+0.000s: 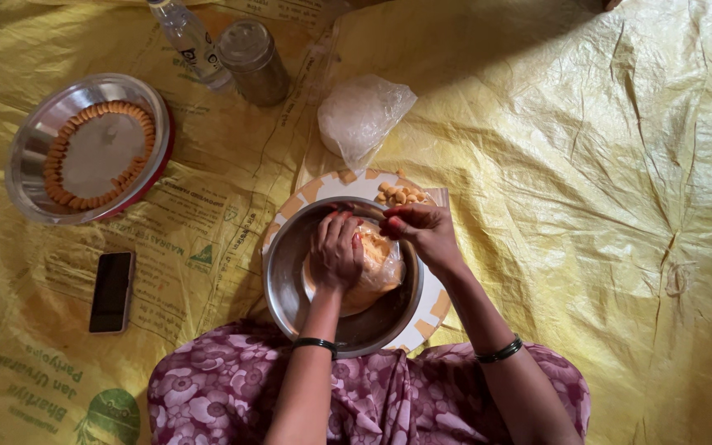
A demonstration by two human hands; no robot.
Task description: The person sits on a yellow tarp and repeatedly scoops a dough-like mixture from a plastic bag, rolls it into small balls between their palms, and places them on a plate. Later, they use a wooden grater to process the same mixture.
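Dough lump (368,276), orange, in plastic wrap, inside steel bowl (286,276) on patterned board (434,305), centre frame. Left hand (335,251) pressed down on dough, fingers curled over it. Right hand (423,231) at bowl's 1 o'clock rim, fingertips pinched together on a bit of dough. Small shaped pieces (399,194) at 12. Steel plate (35,152) ringed with pieces at 10. Phone (112,292) at 9.

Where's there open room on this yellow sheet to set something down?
The widest bare stretch of yellow sheet lies right of the steel bowl. A smaller patch sits between the phone and the bowl. Crowded: the top left, with the steel plate, bottle, jar and plastic bag.
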